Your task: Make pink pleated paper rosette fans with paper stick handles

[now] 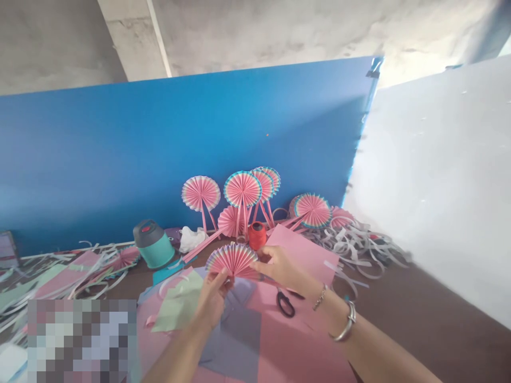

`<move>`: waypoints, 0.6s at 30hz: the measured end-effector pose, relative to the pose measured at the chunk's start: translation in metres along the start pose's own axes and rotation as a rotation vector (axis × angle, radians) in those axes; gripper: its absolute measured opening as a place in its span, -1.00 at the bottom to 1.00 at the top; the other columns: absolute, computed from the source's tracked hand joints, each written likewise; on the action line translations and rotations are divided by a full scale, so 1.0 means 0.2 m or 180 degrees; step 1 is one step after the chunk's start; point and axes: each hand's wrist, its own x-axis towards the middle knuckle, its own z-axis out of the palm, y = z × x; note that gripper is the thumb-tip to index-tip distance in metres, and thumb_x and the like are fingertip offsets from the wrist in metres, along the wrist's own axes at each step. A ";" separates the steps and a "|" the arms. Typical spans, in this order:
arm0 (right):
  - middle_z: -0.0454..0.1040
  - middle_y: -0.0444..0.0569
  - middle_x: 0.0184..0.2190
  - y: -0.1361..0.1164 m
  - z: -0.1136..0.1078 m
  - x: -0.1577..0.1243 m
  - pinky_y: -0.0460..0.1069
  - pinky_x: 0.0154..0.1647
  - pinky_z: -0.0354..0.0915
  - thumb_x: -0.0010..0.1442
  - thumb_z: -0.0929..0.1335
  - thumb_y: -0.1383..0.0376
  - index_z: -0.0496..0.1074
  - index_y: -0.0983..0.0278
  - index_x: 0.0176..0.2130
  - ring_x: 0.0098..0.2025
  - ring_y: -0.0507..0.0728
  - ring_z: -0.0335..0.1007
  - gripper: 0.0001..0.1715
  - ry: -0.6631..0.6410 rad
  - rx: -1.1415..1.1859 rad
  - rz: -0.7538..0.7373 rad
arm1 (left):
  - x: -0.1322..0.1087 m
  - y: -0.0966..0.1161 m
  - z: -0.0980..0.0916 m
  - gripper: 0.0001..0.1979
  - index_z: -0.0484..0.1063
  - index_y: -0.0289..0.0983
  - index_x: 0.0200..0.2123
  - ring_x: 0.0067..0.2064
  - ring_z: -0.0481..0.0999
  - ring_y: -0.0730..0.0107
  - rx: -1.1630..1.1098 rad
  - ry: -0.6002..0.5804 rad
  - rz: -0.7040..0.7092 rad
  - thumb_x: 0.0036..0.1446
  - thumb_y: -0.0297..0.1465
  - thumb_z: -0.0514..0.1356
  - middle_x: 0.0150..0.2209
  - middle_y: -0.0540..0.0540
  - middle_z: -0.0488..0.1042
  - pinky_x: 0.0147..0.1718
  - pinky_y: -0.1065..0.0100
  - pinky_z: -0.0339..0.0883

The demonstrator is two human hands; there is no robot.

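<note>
A pleated pink paper fan with a pale, multicoloured rim is spread in a half circle above the table. My left hand pinches it at its lower centre, where the folds meet. At the fan's right edge, my right hand grips the pleats between thumb and fingers. Black-handled scissors lie below my right wrist, their blades partly hidden. Under my hands are pink paper sheets, a grey-blue sheet and a light green sheet. Just behind the fan stands a red thread spool.
Several finished round fans lean against the blue partition. A teal container with a dark lid stands left of centre. Piles of paper strips lie at right and left. A white panel rises on the right.
</note>
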 end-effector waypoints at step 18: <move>0.18 -0.21 -0.71 0.08 -0.03 0.03 -0.11 -0.56 -0.02 -0.02 0.38 0.10 0.34 0.34 -0.58 -0.59 -0.03 0.04 -0.64 -0.0537 0.0306 0.0303 | 0.02 0.04 0.02 -0.82 0.49 -0.38 -0.55 -0.46 0.57 0.50 -0.0843 0.0429 -0.0169 0.05 -0.62 0.20 -0.54 -0.07 0.57 -0.38 0.55 0.49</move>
